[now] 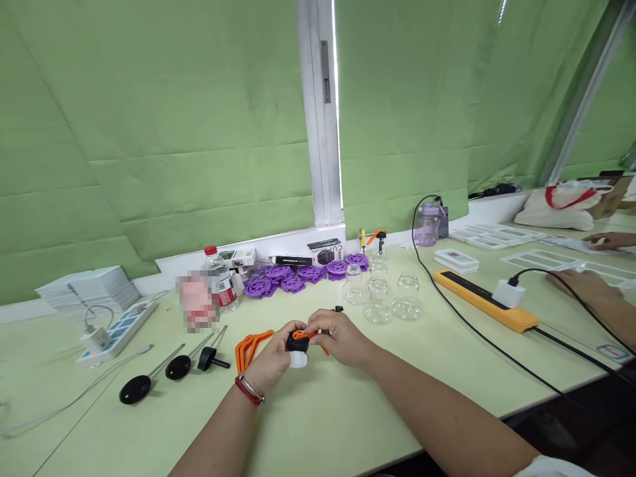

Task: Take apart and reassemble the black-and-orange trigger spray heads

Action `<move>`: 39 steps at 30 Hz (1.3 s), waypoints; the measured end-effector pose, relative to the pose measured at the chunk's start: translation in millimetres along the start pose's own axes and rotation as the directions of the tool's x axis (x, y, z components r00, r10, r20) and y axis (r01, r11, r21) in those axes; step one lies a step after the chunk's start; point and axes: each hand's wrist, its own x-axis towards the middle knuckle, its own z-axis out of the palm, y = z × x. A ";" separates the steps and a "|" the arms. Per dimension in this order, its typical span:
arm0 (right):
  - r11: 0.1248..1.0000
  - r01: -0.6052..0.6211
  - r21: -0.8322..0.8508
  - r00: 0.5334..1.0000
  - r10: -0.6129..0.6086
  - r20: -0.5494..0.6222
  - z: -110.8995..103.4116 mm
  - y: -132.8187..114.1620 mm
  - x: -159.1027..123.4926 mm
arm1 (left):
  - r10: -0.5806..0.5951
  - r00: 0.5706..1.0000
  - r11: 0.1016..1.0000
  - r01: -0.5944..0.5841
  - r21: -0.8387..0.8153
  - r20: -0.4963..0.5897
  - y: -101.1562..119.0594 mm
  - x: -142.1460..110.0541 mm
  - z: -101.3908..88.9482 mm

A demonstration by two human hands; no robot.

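My left hand (272, 361), with a red bracelet at the wrist, is closed around a small black cap-like part (297, 344). Against the top of that part, the fingers of my right hand (340, 336) pinch an orange lever-like piece (303, 335). A whitish rounded bit (298, 360) shows just below the black part; I cannot tell what it is. Loose orange handles (243, 350) lie beside my left hand. Farther left are black round lids with metal rods (135, 389) and a black piece with a side stem (209, 358).
Several clear glass jars (377, 305) stand beyond my right hand. Purple openwork discs (293, 283) are piled behind, near a red-capped bottle (226, 291). Power strips (477, 299) and cables lie to both sides. Another person's hand and forearm (586, 291) rest at the right.
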 end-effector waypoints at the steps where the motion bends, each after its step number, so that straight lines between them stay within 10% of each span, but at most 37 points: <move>1: 1.000 -0.016 0.005 1.000 0.016 0.011 -0.1 0.2 0.2 | -0.001 1.000 1.000 0.001 -0.022 0.007 0.4 0.0 1.0; 20: 0.971 0.058 -0.230 0.997 -0.043 0.070 4.8 -2.0 -0.6 | -0.072 0.994 0.980 0.056 -0.189 -0.077 5.1 1.2 5.3; 28: 0.925 -0.081 -0.370 0.936 -0.058 -0.348 -17.3 28.9 8.6 | -0.023 0.942 0.931 -0.103 -0.351 -0.335 11.5 5.2 -10.2; 34: 0.844 -0.210 -0.493 0.969 0.112 -0.221 -13.7 44.7 9.2 | -0.030 0.877 0.853 -0.227 -0.470 -0.479 7.6 8.6 -23.9; 39: 0.808 -0.004 -0.589 1.000 0.011 0.007 12.0 37.5 4.5 | -0.071 0.864 0.845 -0.213 -0.491 -0.498 5.7 9.4 -25.7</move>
